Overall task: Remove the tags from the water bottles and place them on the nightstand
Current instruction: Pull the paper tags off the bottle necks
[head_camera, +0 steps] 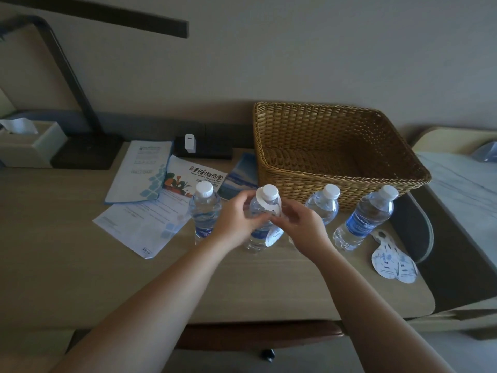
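Several clear water bottles with white caps stand in a row on the beige tabletop (80, 265). My left hand (236, 222) grips the body of the second bottle (265, 200), which has a white paper tag (274, 234) looped round its neck. My right hand (298, 224) pinches that tag beside the bottle. The left bottle (205, 208), the third bottle (324, 204) and the right bottle (365, 219) show no tag. Loose white tags (392, 262) with blue print lie flat on the table at the right.
A wicker basket (336, 146) stands behind the bottles. Leaflets and papers (150, 181) lie at the left, near a lamp base (86, 152), a tissue box (29, 144) and a white charger (190, 143). The table's rounded right edge is near the tags.
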Demonstrator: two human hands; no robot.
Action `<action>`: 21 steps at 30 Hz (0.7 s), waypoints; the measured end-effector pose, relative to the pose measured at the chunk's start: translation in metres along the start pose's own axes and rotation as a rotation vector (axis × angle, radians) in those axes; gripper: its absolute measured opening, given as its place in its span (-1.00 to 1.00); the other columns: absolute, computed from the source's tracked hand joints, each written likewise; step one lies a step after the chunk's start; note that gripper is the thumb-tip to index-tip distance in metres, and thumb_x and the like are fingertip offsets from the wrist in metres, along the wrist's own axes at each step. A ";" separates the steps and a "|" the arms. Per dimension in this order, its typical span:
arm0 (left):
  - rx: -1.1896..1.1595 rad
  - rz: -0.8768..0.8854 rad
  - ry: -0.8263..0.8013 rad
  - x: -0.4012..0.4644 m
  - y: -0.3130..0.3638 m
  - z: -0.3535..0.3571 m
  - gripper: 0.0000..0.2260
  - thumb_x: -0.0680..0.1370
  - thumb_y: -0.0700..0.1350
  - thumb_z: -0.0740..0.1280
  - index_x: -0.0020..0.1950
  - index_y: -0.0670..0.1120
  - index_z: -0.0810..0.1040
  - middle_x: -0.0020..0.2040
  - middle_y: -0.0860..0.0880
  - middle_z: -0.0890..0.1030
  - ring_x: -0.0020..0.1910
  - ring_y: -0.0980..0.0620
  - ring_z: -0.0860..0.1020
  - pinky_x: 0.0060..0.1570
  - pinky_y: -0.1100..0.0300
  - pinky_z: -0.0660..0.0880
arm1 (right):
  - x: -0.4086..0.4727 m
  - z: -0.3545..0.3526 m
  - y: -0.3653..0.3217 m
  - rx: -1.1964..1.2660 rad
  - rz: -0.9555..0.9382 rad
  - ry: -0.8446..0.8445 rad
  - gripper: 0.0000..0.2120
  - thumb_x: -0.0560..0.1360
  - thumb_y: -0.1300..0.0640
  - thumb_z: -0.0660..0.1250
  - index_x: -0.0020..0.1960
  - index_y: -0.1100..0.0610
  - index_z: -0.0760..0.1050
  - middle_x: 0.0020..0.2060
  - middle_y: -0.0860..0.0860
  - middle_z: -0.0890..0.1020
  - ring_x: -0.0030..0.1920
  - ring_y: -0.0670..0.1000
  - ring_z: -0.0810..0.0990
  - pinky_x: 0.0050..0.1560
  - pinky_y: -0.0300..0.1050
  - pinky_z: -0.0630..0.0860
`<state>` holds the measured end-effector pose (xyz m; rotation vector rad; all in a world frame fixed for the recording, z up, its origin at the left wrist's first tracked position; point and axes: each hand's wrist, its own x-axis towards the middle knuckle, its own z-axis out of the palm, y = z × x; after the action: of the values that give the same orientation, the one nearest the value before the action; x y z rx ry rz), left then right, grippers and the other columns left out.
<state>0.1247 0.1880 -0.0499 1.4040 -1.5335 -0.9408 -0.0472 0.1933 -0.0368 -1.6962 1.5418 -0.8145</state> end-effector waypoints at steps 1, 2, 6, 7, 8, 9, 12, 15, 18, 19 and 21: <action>-0.006 -0.002 -0.016 -0.002 0.000 0.002 -0.50 0.41 -0.03 0.51 0.31 -0.05 0.48 0.20 0.03 0.59 0.19 0.09 0.53 0.17 0.18 0.46 | -0.003 -0.003 0.001 -0.025 0.009 0.040 -0.67 0.38 -0.08 0.48 0.10 -0.05 0.56 -0.13 -0.20 0.62 -0.07 -0.23 0.58 -0.15 -0.37 0.44; -0.014 -0.006 -0.029 -0.003 0.000 0.003 -0.49 0.41 -0.03 0.51 0.32 -0.06 0.48 0.21 0.03 0.59 0.18 0.12 0.52 0.14 0.26 0.45 | -0.006 -0.006 0.002 -0.032 0.025 0.071 -0.75 0.37 -0.07 0.49 -0.01 -0.05 0.56 -0.19 -0.20 0.62 -0.14 -0.23 0.57 -0.22 -0.40 0.40; -0.055 -0.022 -0.045 -0.005 0.000 0.006 -0.49 0.41 -0.04 0.51 0.32 -0.05 0.47 0.17 0.13 0.56 -0.04 0.51 0.44 -0.17 0.63 0.34 | -0.014 -0.020 -0.002 0.021 0.055 0.028 -0.93 0.44 0.01 0.44 -0.19 -0.03 0.60 -0.28 -0.10 0.66 -0.24 -0.21 0.60 -0.30 -0.37 0.45; -0.052 -0.025 -0.039 -0.005 0.000 0.005 -0.49 0.41 -0.03 0.51 0.32 -0.05 0.47 0.15 0.15 0.56 -0.06 0.53 0.43 -0.19 0.64 0.33 | -0.015 -0.023 -0.004 0.068 0.067 -0.005 -0.97 0.46 0.04 0.42 -0.15 -0.04 0.62 -0.25 -0.09 0.68 -0.21 -0.20 0.62 -0.26 -0.33 0.51; -0.045 -0.028 -0.031 -0.005 0.000 0.005 -0.48 0.40 -0.02 0.51 0.32 -0.04 0.48 0.14 0.15 0.56 -0.05 0.51 0.43 -0.20 0.63 0.34 | -0.016 -0.026 -0.007 0.131 0.082 -0.035 -0.96 0.48 0.07 0.41 -0.09 -0.02 0.63 -0.20 -0.08 0.70 -0.18 -0.18 0.64 -0.18 -0.27 0.56; -0.041 -0.030 -0.026 -0.005 0.001 0.005 -0.48 0.40 -0.01 0.51 0.32 -0.03 0.48 0.13 0.16 0.57 -0.04 0.49 0.43 -0.21 0.61 0.35 | -0.016 -0.027 -0.009 0.192 0.094 -0.057 -0.91 0.49 0.10 0.40 -0.02 0.01 0.63 -0.16 -0.07 0.71 -0.14 -0.14 0.67 -0.12 -0.21 0.59; -0.056 -0.041 -0.034 -0.006 0.001 0.004 -0.48 0.41 0.00 0.50 0.33 -0.01 0.47 0.14 0.16 0.57 -0.01 0.44 0.45 -0.21 0.58 0.39 | -0.014 -0.030 -0.019 0.367 0.113 -0.090 -0.83 0.49 0.17 0.40 0.08 0.10 0.62 -0.11 -0.01 0.72 -0.08 -0.03 0.69 -0.14 -0.20 0.59; -0.069 -0.032 -0.040 -0.008 0.001 0.005 -0.46 0.39 0.02 0.51 0.33 -0.02 0.48 0.18 0.12 0.59 0.09 0.29 0.51 -0.16 0.51 0.43 | -0.010 -0.030 -0.030 0.469 0.104 -0.086 -0.83 0.48 0.19 0.40 0.07 0.15 0.62 -0.11 0.06 0.72 -0.10 0.02 0.70 -0.17 -0.20 0.58; -0.076 -0.010 -0.034 -0.010 0.002 0.007 -0.45 0.38 0.01 0.52 0.32 -0.06 0.48 0.20 0.06 0.59 0.16 0.21 0.50 -0.06 0.49 0.44 | -0.004 -0.030 -0.039 0.471 0.092 -0.065 -0.82 0.48 0.19 0.41 0.08 0.16 0.62 -0.09 0.10 0.71 -0.08 0.05 0.69 -0.11 -0.10 0.61; -0.077 -0.008 -0.034 -0.010 0.002 0.007 -0.45 0.37 0.00 0.52 0.32 -0.07 0.48 0.20 0.05 0.59 0.17 0.19 0.50 -0.04 0.46 0.45 | -0.003 -0.031 -0.041 0.481 0.086 -0.052 -0.82 0.48 0.20 0.41 0.07 0.17 0.62 -0.08 0.11 0.71 -0.08 0.06 0.69 -0.09 -0.08 0.62; -0.069 -0.009 -0.020 -0.012 0.003 0.008 -0.47 0.38 -0.02 0.52 0.30 -0.07 0.48 0.18 0.06 0.59 0.12 0.21 0.51 -0.09 0.49 0.44 | -0.001 -0.032 -0.043 0.509 0.073 -0.023 -0.85 0.48 0.20 0.40 0.05 0.15 0.62 -0.10 0.10 0.71 -0.09 0.05 0.70 -0.12 -0.12 0.63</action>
<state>0.1161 0.1999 -0.0514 1.3570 -1.4971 -1.0068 -0.0497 0.1935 0.0174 -1.2645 1.2370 -1.0396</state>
